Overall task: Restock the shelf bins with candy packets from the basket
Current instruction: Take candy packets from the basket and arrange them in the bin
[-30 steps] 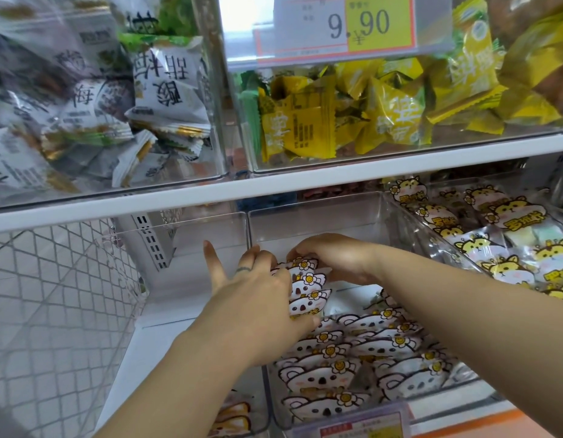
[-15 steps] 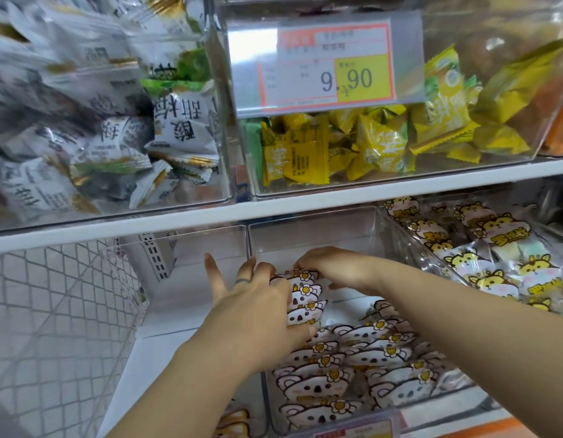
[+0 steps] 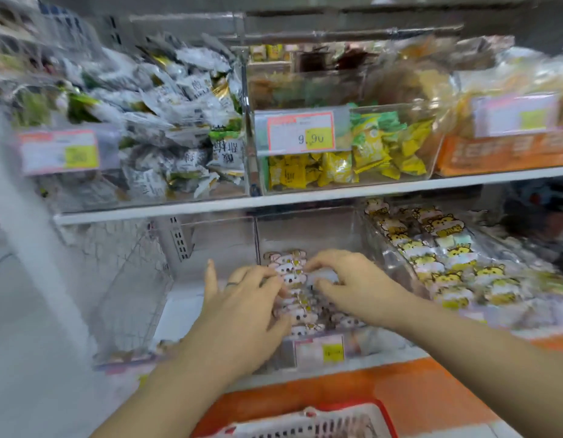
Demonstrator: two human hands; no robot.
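Observation:
White candy packets (image 3: pixel 300 311) with a cartoon animal face stand in rows inside a clear shelf bin (image 3: pixel 305 229) on the lower shelf. My left hand (image 3: pixel 242 308), a ring on one finger, holds the near left side of a row between thumb and curled fingers, with one finger pointing straight up. My right hand (image 3: pixel 349 279) curls its fingers and thumb round packets at the far end of that row. The red-rimmed basket (image 3: pixel 381 412) shows at the bottom edge, its contents blurred.
An almost bare clear bin (image 3: pixel 210 245) sits left of the filled one, and a wire mesh divider (image 3: pixel 131 279) beyond it. A bin of yellow-faced packets (image 3: pixel 447 267) is on the right. The upper shelf (image 3: pixel 305 196) carries bins of grey-white and yellow snacks, with a price tag (image 3: pixel 300 131).
The view has pulled back and blurred, bringing the red basket into sight. Both hands stay on the same row of packets, and my right hand has shifted slightly toward me.

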